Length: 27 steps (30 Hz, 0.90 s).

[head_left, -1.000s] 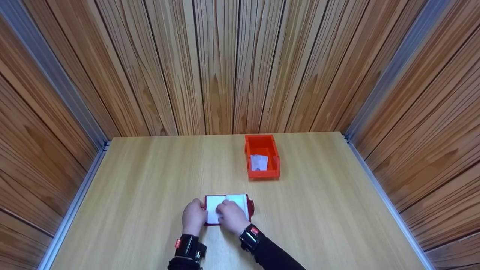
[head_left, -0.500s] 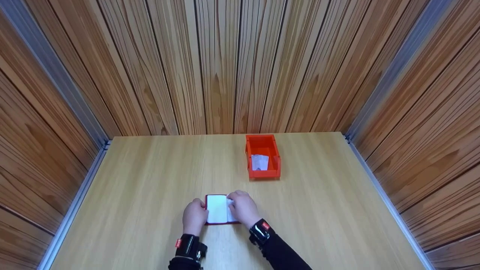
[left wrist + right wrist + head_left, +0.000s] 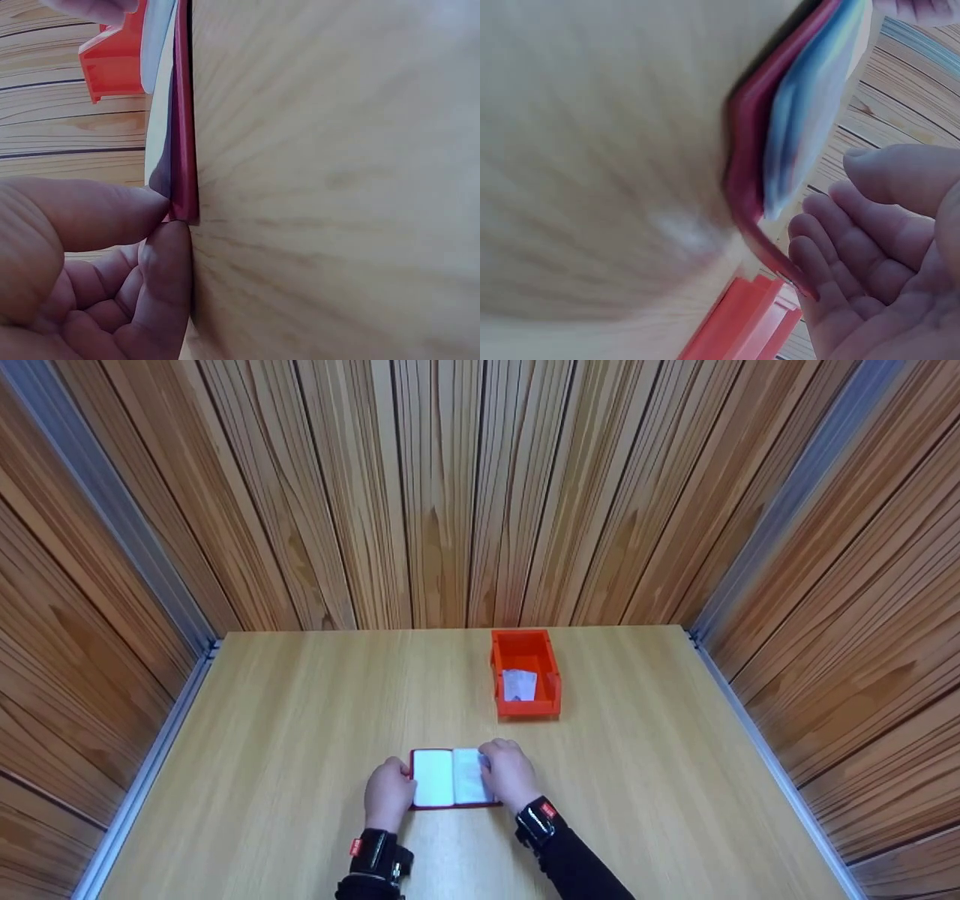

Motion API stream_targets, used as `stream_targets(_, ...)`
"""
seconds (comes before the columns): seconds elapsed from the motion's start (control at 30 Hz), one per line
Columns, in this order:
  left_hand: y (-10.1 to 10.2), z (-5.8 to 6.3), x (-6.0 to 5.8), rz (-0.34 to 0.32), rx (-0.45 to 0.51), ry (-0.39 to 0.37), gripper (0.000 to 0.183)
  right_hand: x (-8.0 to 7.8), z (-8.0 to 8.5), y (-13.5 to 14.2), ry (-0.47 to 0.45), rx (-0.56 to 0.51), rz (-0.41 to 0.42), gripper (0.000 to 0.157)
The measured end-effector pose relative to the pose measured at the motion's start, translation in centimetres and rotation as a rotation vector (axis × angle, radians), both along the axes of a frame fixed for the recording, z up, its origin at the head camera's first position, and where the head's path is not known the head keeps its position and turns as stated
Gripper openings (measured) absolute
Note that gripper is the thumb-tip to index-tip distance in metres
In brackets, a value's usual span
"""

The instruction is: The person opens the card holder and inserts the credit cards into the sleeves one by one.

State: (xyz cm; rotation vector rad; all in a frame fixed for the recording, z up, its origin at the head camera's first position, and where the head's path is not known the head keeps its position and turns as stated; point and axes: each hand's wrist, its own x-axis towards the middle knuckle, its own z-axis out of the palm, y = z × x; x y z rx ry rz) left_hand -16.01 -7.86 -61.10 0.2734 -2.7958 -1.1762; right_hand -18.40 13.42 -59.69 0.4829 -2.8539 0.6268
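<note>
A small red-covered notebook (image 3: 433, 780) lies spread on the table, its white pages facing up. At its left edge my left hand (image 3: 389, 795) pinches the red cover (image 3: 184, 142) between thumb and index finger, as the left wrist view shows. My right hand (image 3: 511, 776) is at the right page's outer edge. In the right wrist view, the thumb stands apart from the loosely bent fingers (image 3: 870, 240), with no page between them. The notebook's red closing flap (image 3: 776, 259) sticks out against those fingers. From the head view, the right hand hides this flap.
An orange-red open bin (image 3: 529, 709) stands at the back of the wooden table (image 3: 315, 720), right of centre. Inside it lies a whitish packet (image 3: 519, 685). Wood-plank walls with metal corner rails (image 3: 154, 536) enclose the table on the back and sides.
My right hand has slid rightward across the right-hand page, from near the notebook's middle to its outer edge. The left hand keeps its place on the cover.
</note>
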Motion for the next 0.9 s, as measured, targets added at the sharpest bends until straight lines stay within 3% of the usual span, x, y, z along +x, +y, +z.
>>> stream_targets(0.27, -0.01, -0.12, -0.15, 0.001, 0.010, -0.030, 0.009, -0.06, -0.84, 0.58, 0.096, 0.033, 0.032, 0.016)
stream_targets(0.57, -0.04, -0.12, 0.04, -0.003, -0.007, 0.034, 0.011, 0.09, -0.93, 0.39, 0.098, 0.042, 0.038, 0.017)
stream_targets(0.9, -0.19, -0.12, 0.06, -0.005, 0.014, 0.029, 0.011, 0.27, -1.07, -0.04, 0.149, 0.056, 0.076, 0.010)
